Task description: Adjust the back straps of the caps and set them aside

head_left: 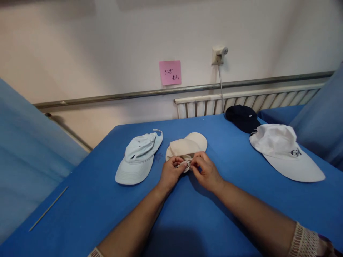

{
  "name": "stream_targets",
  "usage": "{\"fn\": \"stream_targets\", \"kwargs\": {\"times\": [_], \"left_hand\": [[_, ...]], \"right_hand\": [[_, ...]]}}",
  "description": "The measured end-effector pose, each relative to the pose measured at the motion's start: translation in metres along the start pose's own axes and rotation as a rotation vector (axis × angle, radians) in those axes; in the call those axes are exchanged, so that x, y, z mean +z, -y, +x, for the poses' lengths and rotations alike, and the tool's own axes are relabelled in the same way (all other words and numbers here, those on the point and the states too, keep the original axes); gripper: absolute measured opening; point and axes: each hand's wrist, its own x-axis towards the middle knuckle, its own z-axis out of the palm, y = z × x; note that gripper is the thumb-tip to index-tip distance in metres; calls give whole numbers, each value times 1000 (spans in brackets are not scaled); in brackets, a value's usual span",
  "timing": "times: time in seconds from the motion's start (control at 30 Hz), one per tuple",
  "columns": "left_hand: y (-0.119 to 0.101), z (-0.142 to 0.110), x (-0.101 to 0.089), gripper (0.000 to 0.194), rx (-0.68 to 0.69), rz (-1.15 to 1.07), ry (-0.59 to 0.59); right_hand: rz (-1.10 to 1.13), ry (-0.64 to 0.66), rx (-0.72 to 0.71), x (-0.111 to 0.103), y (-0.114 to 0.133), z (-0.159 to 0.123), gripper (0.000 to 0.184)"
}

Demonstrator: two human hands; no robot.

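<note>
A beige baseball cap lies on the blue table with its brim pointing away from me and its back opening toward me. My left hand pinches the cap's back strap on the left side. On the other side of a small metal buckle, my right hand has thumb and forefinger closed at the strap. The fingers partly hide the strap end. To the left rests a pale mint baseball cap, its own strap sticking up at the back.
At the right lie a white cap with dark lettering and a black cap. A thin stick is near the left table edge. Behind the blue table are a radiator, a metal rail and a plugged-in socket.
</note>
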Motion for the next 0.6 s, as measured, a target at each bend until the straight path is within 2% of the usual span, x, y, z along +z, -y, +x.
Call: {"fn": "stream_targets", "kwargs": {"times": [0.1, 0.33, 0.5, 0.6], "left_hand": [[1, 0, -1, 27, 57, 92, 14], [1, -4, -1, 23, 146, 285, 14], [2, -6, 0, 19, 193, 392, 53], [3, -6, -1, 16, 237, 462, 86]], "right_hand": [[8, 60, 5, 1, 1, -1, 12], [-49, 67, 122, 5, -7, -1, 6], [-153, 125, 284, 8, -12, -2, 7], [-94, 167, 413, 11, -19, -2, 10]]}}
